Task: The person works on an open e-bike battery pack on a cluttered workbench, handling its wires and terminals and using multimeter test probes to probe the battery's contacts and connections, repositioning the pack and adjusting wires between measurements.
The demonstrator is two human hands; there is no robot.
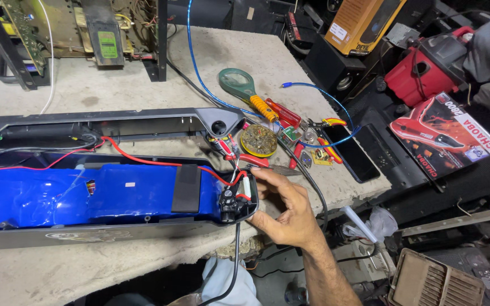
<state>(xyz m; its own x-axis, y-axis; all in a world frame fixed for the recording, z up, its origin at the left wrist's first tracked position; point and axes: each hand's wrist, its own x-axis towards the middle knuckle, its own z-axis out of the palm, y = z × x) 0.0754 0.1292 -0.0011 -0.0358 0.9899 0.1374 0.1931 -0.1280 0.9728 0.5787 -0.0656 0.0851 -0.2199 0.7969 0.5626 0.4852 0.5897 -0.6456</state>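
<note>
My right hand [287,208] cups the right end of a long black casing [114,229], index finger on top by a small white part [246,185] and thumb below the rim. Just left of the fingers sits a black connector [229,205] with red and white wires. Inside the casing lies a blue-wrapped battery pack [58,195] with a black foam pad [186,188] on it. A red wire [143,161] runs along its top edge. The casing's other half [143,122] lies behind. My left hand is out of view.
Tools lie behind my hand: a green magnifying glass [236,84], a yellow-handled screwdriver [263,107], a round tin [258,140], pliers and a dark phone [350,153]. An open electronics chassis [75,28] stands at the back. A red box [446,133] sits right of the bench edge.
</note>
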